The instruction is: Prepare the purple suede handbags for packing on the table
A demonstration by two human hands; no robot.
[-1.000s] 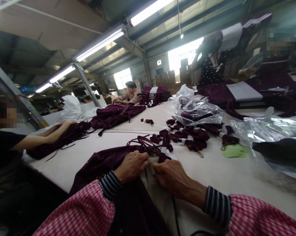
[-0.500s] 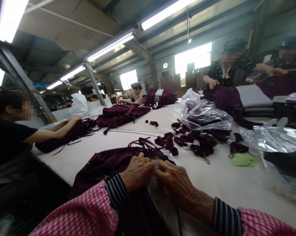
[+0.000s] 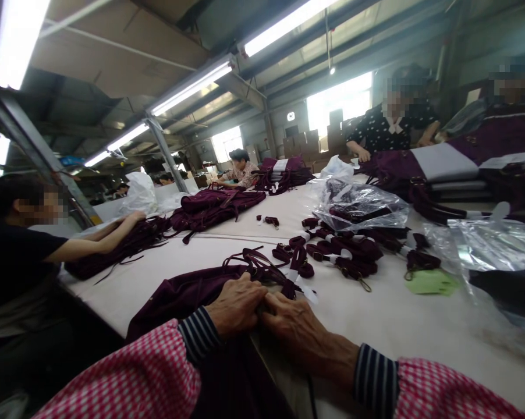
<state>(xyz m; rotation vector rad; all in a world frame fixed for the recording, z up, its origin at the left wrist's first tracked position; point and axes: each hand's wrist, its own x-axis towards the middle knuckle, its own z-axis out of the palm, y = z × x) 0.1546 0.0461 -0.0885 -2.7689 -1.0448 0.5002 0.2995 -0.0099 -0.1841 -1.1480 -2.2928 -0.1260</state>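
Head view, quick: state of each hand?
Left hand: curled closed at the purple bag; its grip is hidden.
Right hand: curled closed beside the left; what it holds can't be told.

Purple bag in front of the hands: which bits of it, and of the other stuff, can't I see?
- What the left hand and right hand hold: head view, their own backs hide the fingertips.
- The purple bag's near end: head view, covered partly by the checked left sleeve and cut off by the bottom edge.
- The clear plastic at right: head view, cut off by the right edge.
- The round clock's time: head view, too small.
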